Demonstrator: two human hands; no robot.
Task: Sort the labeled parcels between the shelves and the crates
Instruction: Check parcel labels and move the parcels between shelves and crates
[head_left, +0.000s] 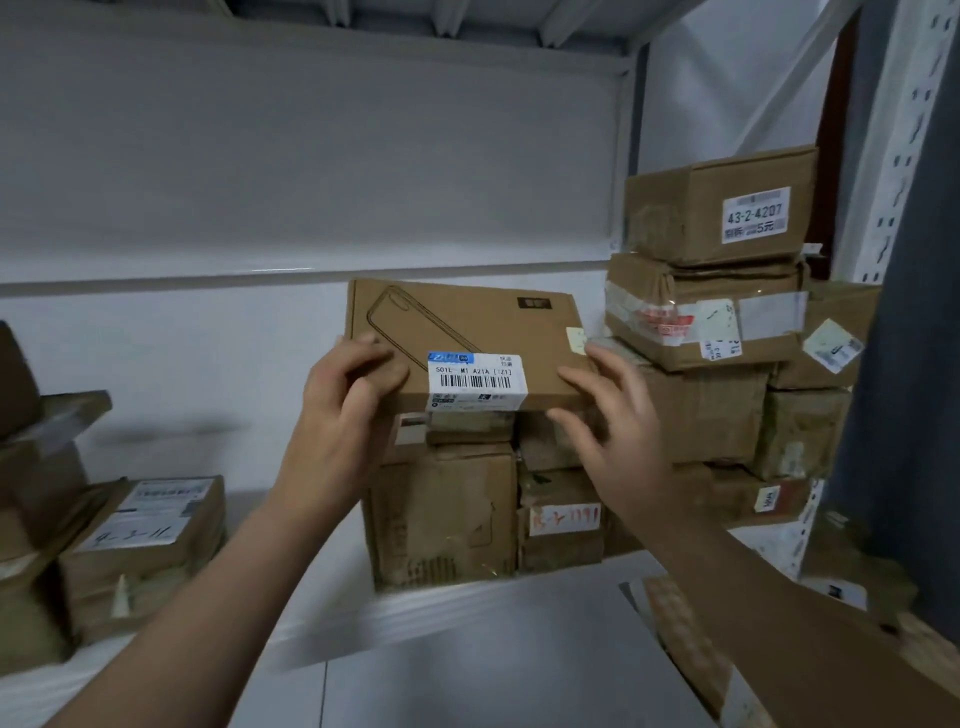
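A white metal shelf (467, 590) fills most of the view, its board running across the middle of the frame with a pale wall behind it. At the right of the frame brown cardboard parcels are piled high. The top box (691, 208) carries a white sticker reading 43-2-4207. At lower left sits a taped parcel (145, 525) with a handwritten label on top.

In the centre, a shorter stack of worn cartons (447, 514) stands at the shelf's front edge. Right above it is the flat box (467, 322), brown, with a phone outline printed on its lid. I cannot tell whether it rests on that stack or is held just clear of it.

The left hand (348, 410) grips the flat box's left end, fingers curled over the top. The right hand (613, 415) is spread wide, fingertips touching the lid near the right front corner.

A white barcode label (475, 379) with a blue strip wraps over the box's near edge, between the two hands.
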